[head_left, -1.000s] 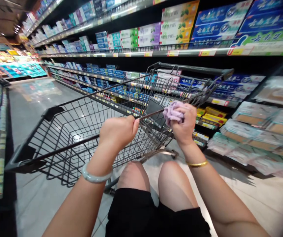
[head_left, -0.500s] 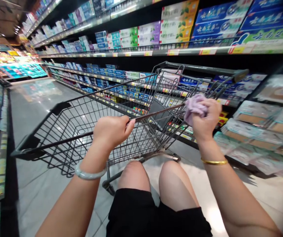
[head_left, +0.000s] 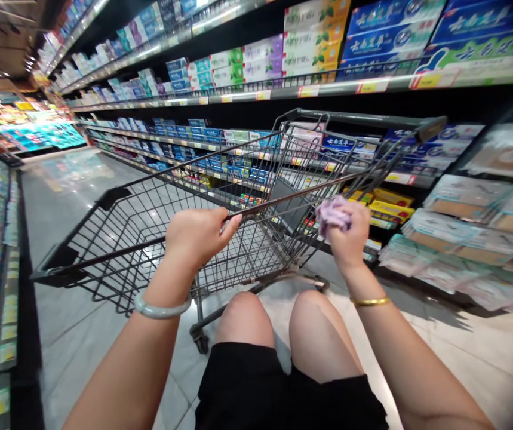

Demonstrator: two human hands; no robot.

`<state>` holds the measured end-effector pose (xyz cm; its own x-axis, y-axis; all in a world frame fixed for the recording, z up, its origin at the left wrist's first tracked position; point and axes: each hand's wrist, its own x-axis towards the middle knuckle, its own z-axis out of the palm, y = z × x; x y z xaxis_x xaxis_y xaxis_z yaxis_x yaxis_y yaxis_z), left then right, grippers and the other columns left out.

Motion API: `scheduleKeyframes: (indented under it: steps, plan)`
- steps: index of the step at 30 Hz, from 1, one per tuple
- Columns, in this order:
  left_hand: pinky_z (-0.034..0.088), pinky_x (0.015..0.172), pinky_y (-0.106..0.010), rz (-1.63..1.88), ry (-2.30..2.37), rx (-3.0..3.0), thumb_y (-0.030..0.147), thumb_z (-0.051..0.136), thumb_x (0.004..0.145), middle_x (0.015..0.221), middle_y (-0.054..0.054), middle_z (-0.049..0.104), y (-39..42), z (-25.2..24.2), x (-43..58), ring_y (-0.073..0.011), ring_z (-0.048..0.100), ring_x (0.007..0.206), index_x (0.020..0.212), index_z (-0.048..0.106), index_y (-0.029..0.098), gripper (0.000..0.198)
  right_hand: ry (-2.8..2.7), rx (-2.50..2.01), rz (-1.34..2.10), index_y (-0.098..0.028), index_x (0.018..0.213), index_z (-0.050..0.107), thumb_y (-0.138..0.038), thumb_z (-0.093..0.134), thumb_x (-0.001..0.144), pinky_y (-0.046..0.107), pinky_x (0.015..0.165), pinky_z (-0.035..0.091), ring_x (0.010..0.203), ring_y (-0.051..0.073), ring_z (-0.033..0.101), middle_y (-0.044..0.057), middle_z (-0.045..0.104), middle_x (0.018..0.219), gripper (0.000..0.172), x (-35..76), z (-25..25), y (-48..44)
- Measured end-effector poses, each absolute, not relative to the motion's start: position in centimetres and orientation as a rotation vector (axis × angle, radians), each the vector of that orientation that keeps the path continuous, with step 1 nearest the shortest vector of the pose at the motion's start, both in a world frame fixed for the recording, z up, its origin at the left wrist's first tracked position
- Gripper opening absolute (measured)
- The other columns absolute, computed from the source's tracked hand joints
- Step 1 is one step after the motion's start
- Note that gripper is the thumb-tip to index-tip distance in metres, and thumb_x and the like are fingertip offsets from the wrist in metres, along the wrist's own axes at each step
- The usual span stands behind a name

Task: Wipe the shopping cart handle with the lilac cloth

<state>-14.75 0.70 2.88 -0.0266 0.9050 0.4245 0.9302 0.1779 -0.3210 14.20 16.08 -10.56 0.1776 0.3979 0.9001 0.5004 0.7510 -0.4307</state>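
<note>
**Hands on the cart rim**

The left hand (head_left: pixel 197 234) has its fingers curled closed around the near top rim of the wire shopping cart (head_left: pixel 117 239). The right hand (head_left: pixel 350 236) is a tight fist clamped on a crumpled lilac cloth (head_left: pixel 333 212), pressed to the same rim. Both forearms reach forward over bare knees. The cart is thin dark metal grid.
</note>
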Motion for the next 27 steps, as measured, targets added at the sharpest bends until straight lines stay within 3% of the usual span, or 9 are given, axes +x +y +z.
scheduleKeyframes:
  steps: [5,11,17,20,27]
  plan:
    - [0.017,0.055,-0.034,-0.038,-1.961,-1.709,0.07,0.017,0.1,0.069,-0.009,0.069,0.6,3.0,-14.8,-0.0285,0.067,0.067,0.085,0.069,0.023,0.072,-1.37,-0.848,-0.081,-0.022,0.099,0.064,-0.022,0.063,0.077,0.053,0.106,0.045,0.115,0.026,0.054,0.01,0.059,0.113,0.022,15.6,-9.0,18.0]
    - [0.026,0.058,-0.033,-0.191,-2.049,-1.761,0.069,0.028,0.1,0.075,-0.006,0.071,0.6,4.5,-14.1,-0.0283,0.067,0.072,0.1,0.068,0.025,0.059,-1.543,-0.847,0.014,-0.023,0.091,0.067,-0.021,0.063,0.071,0.048,0.096,0.051,0.104,0.026,0.061,0.007,0.066,0.101,0.02,16.5,-11.6,16.2]
    - [0.036,0.063,-0.031,-0.394,-1.915,-1.966,0.065,0.037,0.1,0.085,-0.005,0.074,3.6,6.2,-9.5,-0.0244,0.069,0.082,0.101,0.067,0.024,0.051,-1.273,-0.944,-0.071,-0.022,0.097,0.062,-0.022,0.064,0.074,0.045,0.104,0.044,0.108,0.023,0.056,0.005,0.06,0.107,0.023,20.5,-4.8,20.9]
    - [0.041,0.067,-0.03,-0.43,-1.806,-2.077,0.062,0.039,0.101,0.09,-0.006,0.075,6.0,6.3,-6.7,-0.0237,0.071,0.086,0.105,0.067,0.022,0.049,-1.335,-0.917,-0.072,-0.022,0.095,0.063,-0.022,0.064,0.072,0.046,0.103,0.045,0.107,0.022,0.056,0.004,0.06,0.106,0.023,19.9,-4.0,20.8]
    - [0.05,0.072,-0.038,-0.303,-1.849,-2.131,0.055,0.032,0.104,0.09,-0.012,0.076,9.5,5.2,-4.1,-0.0309,0.073,0.086,0.101,0.071,0.018,0.054,-1.437,-0.88,-0.113,-0.021,0.093,0.066,-0.024,0.065,0.074,0.045,0.103,0.046,0.108,0.023,0.057,0.008,0.063,0.106,0.019,20.8,-4.3,20.9]
